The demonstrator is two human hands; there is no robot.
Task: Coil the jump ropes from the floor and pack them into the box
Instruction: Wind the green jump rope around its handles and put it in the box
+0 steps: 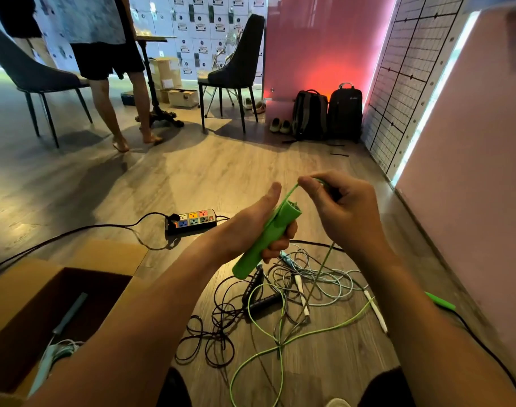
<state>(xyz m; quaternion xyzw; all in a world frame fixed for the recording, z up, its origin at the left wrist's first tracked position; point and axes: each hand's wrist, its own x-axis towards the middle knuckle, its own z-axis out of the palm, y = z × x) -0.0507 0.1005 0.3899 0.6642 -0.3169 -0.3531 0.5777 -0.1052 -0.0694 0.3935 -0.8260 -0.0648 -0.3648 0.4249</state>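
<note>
My left hand (255,227) grips a green jump-rope handle (265,240), held tilted above the floor. My right hand (343,211) pinches the green rope (290,193) just above the handle's top end. The rest of that green rope (280,342) trails down in loops on the floor to its second green handle (440,301) at the right. Below my hands lies a tangle of a black jump rope (255,292) and a pale blue-white rope (324,280). An open cardboard box (25,286) stands at the lower left, with a coiled pale rope (60,345) inside.
A multi-socket power strip (192,221) with black cables lies on the wooden floor ahead. Another person stands at the back left by a table and two dark chairs (233,71). Two backpacks (327,114) and shoes sit against the pink wall. A wall runs along the right.
</note>
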